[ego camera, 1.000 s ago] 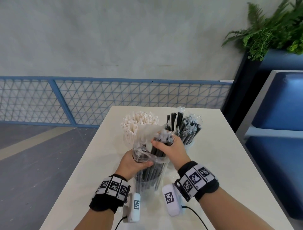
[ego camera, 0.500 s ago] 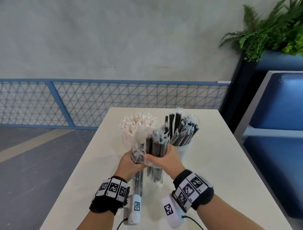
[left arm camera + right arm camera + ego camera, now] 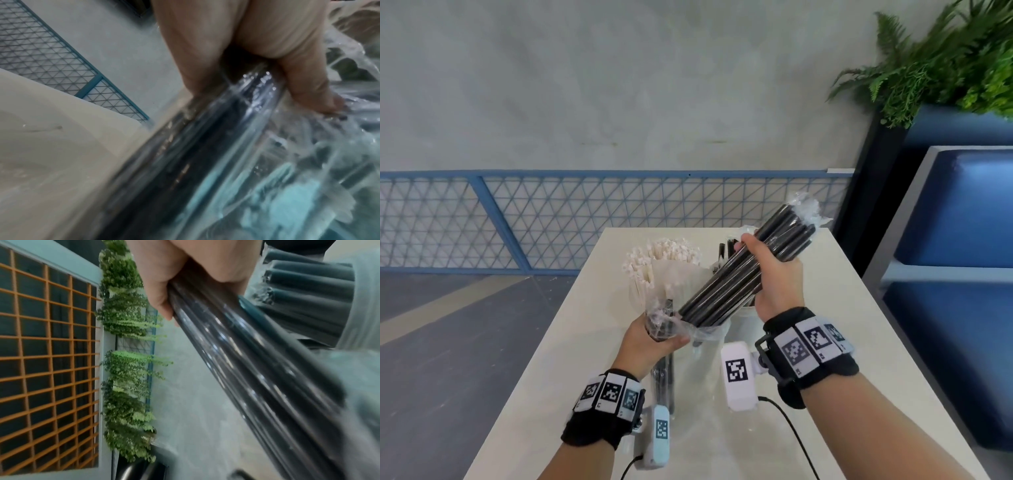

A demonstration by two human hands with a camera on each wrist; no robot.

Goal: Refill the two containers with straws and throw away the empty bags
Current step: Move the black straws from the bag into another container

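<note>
Behind a cream table, a grey wall, a blue mesh railing and, at two o'clock, a fern planter are seen. Above the table's middle, a bundle of black straws is held tilted, its upper end toward one o'clock and its lower end toward seven o'clock. The bundle's middle is wrapped by the right hand, fingers curled fully round it. The lower end is still sheathed in a clear plastic bag, which is gripped by the left hand, thumb and fingers closed on the crumpled film; a few black straws are seen hanging inside it below the hand. Behind the hands, a container of white straws stands at eleven o'clock, and a container of black straws, partly hidden by the bundle, stands just beside it.
</note>
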